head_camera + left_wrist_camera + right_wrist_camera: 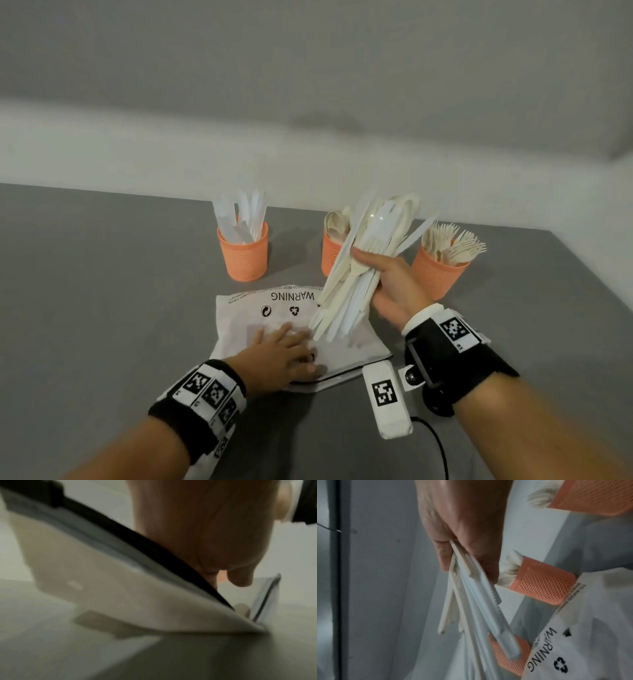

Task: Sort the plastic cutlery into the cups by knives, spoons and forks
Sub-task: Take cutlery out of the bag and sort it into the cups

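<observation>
Head view, right grip (387,284) clutching cutlery bundle (359,270), left grip (281,353) flat on bag (352,353)

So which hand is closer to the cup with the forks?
Right. The right hand, gripping a bundle of cutlery, is just beside the fork cup. The left hand presses on the white bag, well away from it.

Grey table (102,291), 3 orange cups (244,255), plastic bag (356,353), tagged white block (386,399)
</observation>
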`<state>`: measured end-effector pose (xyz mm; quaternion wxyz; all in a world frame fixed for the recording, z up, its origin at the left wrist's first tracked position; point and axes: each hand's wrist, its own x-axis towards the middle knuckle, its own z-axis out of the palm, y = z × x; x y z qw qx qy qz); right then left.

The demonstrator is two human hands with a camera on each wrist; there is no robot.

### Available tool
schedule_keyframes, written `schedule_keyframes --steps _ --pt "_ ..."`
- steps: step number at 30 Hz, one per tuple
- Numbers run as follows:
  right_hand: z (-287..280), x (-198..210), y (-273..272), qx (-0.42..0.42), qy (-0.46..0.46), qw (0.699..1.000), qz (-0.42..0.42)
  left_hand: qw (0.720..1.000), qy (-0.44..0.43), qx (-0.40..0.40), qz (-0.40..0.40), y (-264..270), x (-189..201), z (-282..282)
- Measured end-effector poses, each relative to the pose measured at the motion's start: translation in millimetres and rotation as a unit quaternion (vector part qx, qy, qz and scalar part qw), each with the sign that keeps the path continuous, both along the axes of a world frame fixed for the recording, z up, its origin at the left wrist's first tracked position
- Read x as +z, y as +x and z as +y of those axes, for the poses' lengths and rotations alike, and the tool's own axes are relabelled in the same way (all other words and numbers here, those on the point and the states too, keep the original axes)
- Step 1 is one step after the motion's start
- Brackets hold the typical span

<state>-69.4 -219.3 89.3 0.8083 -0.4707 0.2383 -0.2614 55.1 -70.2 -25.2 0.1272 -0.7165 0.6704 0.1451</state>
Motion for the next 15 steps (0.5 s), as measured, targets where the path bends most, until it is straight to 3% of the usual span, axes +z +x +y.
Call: schedule_keyframes --steps 2,3,5,7,13,15 --pt "-3.8 -3.6 2.0 -0.003 0.020 1.000 0.014 0.987 -0.015 0.104 0.123 -0.4 11.8 -1.9" --pt "-5.3 -6.4 3.2 0.004 0.022 1.000 0.021 0.965 -0.081 0.156 0.194 0.8 17.7 -4.4" --pt "-4.8 -10.8 6.9 0.020 0.029 0.998 0.042 0.871 -0.257 0.274 0.317 1.6 40.6 -12.4" --pt "-0.6 -15.2 11.9 0.041 0.021 0.997 0.065 0.782 -0.347 0.306 0.417 -2.3 64.2 -19.5" --pt "22.0 -9.1 28.5 0.101 -0.011 0.994 0.051 0.669 -0.257 0.260 0.647 -12.5 84.6 -44.2" --pt "22.1 -5.4 31.4 0.104 -0.055 0.991 0.069 0.656 -0.240 0.244 0.673 -10.9 83.8 -43.1"
